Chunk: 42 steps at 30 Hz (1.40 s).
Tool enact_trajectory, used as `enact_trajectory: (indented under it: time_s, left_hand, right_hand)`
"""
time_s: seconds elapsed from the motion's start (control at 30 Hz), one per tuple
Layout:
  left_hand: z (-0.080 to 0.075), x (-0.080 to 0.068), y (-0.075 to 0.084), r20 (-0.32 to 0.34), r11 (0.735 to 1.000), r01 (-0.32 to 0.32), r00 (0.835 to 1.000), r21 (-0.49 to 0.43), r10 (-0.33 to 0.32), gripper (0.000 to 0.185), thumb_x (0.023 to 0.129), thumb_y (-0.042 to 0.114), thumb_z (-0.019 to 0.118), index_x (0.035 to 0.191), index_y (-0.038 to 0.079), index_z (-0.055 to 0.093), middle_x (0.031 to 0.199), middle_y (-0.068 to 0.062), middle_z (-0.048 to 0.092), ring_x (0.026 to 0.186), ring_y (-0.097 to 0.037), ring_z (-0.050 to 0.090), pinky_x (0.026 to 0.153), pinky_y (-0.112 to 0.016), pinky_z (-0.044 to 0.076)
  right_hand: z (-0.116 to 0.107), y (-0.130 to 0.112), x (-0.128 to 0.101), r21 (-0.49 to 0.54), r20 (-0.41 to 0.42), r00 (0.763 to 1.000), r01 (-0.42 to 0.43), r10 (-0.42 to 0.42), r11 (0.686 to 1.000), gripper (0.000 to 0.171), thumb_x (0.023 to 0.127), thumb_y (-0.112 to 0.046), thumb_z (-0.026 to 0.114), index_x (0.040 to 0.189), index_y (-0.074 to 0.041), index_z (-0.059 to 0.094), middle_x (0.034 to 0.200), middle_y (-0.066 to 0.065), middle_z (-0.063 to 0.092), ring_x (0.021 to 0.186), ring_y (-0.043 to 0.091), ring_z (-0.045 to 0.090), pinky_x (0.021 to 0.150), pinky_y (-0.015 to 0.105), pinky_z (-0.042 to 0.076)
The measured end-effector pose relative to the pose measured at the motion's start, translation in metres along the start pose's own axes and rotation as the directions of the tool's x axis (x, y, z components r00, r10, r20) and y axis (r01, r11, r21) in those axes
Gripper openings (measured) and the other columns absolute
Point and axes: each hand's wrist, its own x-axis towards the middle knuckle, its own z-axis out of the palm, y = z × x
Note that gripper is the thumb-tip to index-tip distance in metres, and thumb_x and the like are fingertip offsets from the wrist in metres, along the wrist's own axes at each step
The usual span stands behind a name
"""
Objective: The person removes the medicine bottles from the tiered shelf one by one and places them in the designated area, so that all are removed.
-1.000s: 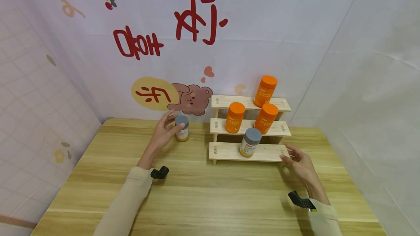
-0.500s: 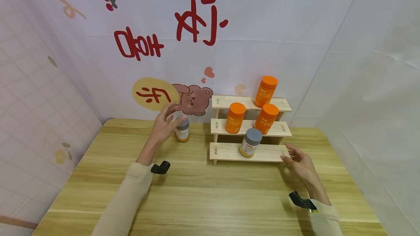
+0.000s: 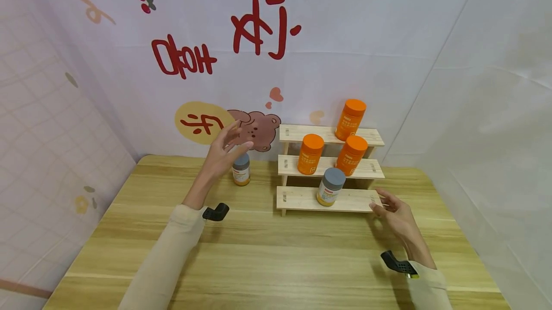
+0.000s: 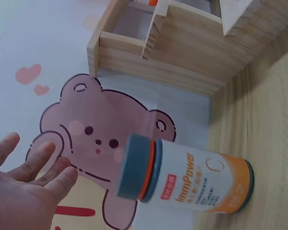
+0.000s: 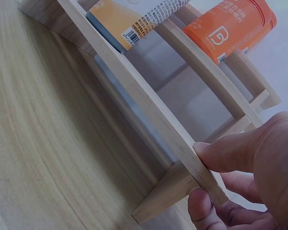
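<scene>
A grey-lidded supplement bottle [image 3: 241, 174] with a white and yellow label stands upright on the table. My left hand [image 3: 220, 156] hovers just above and left of its lid, fingers spread and holding nothing; the left wrist view shows a gap between those fingers and the bottle. To the right is a three-tier wooden rack [image 3: 302, 198]. At the right end of its lowest shelf, my right hand [image 3: 396, 216] pinches the board between thumb and fingers. A second grey-lidded bottle [image 3: 329, 192] stands mid-shelf on that tier.
On the rack's middle tier stand two orange bottles, one left [image 3: 308, 159] and one right [image 3: 350, 160]. Another orange bottle [image 3: 348, 125] is at the right of the top tier. A printed white cloth [image 3: 345, 37] hangs behind the wooden table [image 3: 276, 257].
My left hand has let go of the grey-lidded bottle and risen up and slightly right, its fingers opening. The bottle stays where it stood. My right hand keeps its grip on the rack.
</scene>
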Motion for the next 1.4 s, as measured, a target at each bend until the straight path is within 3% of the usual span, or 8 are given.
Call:
enact_trajectory:
  time_s: [0.13,0.33,0.53,0.63,0.83,1.0,1.13,1.4]
  left_hand:
    - [0.005,0.004,0.007,0.015,1.000,-0.007,1.000,0.006,0.006,0.080,0.095,0.032,0.072,0.162,0.022,0.030,0.159,-0.016,0.042,0.153,-0.031,0.035,0.128,-0.050,0.027]
    - [0.014,0.011,0.018,0.046,0.999,-0.030,0.998,-0.021,0.031,0.077,0.097,0.022,0.070,0.162,0.019,0.030,0.158,-0.019,0.043,0.152,-0.036,0.036,0.127,-0.053,0.028]
    - [0.023,0.016,0.028,0.069,0.999,-0.024,0.997,-0.030,0.026,0.076,0.097,0.025,0.070,0.162,0.021,0.031,0.159,-0.019,0.041,0.152,-0.038,0.035,0.126,-0.054,0.029]
    - [0.027,0.018,0.034,0.081,0.999,-0.028,0.996,-0.032,0.031,0.076,0.097,0.030,0.071,0.161,0.021,0.032,0.159,-0.018,0.041,0.152,-0.036,0.035,0.126,-0.056,0.029]
    - [0.036,0.025,0.039,0.117,0.996,-0.075,0.990,-0.042,0.079,0.081,0.096,0.039,0.072,0.162,0.020,0.029,0.160,-0.018,0.039,0.152,-0.035,0.036,0.126,-0.058,0.027]
    - [0.046,0.030,0.045,0.132,0.994,-0.103,0.985,-0.046,0.108,0.078,0.096,0.036,0.072,0.162,0.027,0.032,0.160,-0.019,0.039,0.150,-0.037,0.038,0.124,-0.060,0.029]
    - [0.053,0.034,0.051,0.145,0.995,-0.090,0.985,-0.039,0.095,0.077,0.096,0.033,0.071,0.162,0.027,0.031,0.160,-0.018,0.039,0.149,-0.038,0.039,0.123,-0.057,0.033]
    - [0.065,0.043,0.064,0.163,0.998,-0.051,0.986,0.023,0.047,0.079,0.093,0.042,0.073,0.160,0.033,0.033,0.160,-0.013,0.041,0.149,-0.034,0.042,0.122,-0.053,0.037]
  right_hand:
    - [0.000,0.000,0.001,-0.007,-0.006,1.000,-0.004,0.004,1.000,0.074,0.099,-0.043,0.067,0.159,-0.012,0.038,0.147,0.021,0.048,0.117,0.016,0.054,0.082,0.010,0.048]
    - [0.001,-0.001,0.000,-0.004,-0.002,1.000,-0.003,0.003,1.000,0.074,0.099,-0.043,0.067,0.160,-0.012,0.037,0.147,0.023,0.048,0.124,0.026,0.053,0.081,0.010,0.048]
    - [0.001,0.000,-0.001,-0.011,-0.007,1.000,0.002,-0.002,1.000,0.073,0.099,-0.040,0.068,0.159,-0.012,0.038,0.145,0.022,0.050,0.105,0.003,0.056,0.081,0.014,0.052]
    - [0.001,0.000,-0.001,-0.012,-0.006,1.000,0.000,0.000,1.000,0.072,0.099,-0.040,0.068,0.159,-0.012,0.039,0.144,0.022,0.049,0.100,-0.002,0.054,0.080,0.015,0.052]
    - [0.001,0.000,-0.001,-0.029,-0.009,1.000,-0.004,0.004,1.000,0.073,0.098,-0.043,0.068,0.159,-0.014,0.039,0.145,0.021,0.049,0.107,0.006,0.055,0.081,0.013,0.051]
    - [0.000,0.001,-0.001,-0.035,-0.009,1.000,-0.010,0.009,0.999,0.074,0.098,-0.043,0.068,0.159,-0.013,0.039,0.145,0.022,0.050,0.109,0.011,0.055,0.081,0.013,0.049]
    - [0.000,0.002,-0.001,-0.026,-0.011,1.000,-0.008,0.008,1.000,0.073,0.099,-0.041,0.068,0.159,-0.012,0.039,0.144,0.022,0.050,0.104,0.004,0.055,0.081,0.013,0.050]
    - [0.002,-0.001,-0.002,-0.012,-0.012,1.000,-0.002,0.002,1.000,0.072,0.099,-0.039,0.068,0.158,-0.009,0.039,0.143,0.022,0.050,0.104,0.003,0.055,0.080,0.013,0.050]
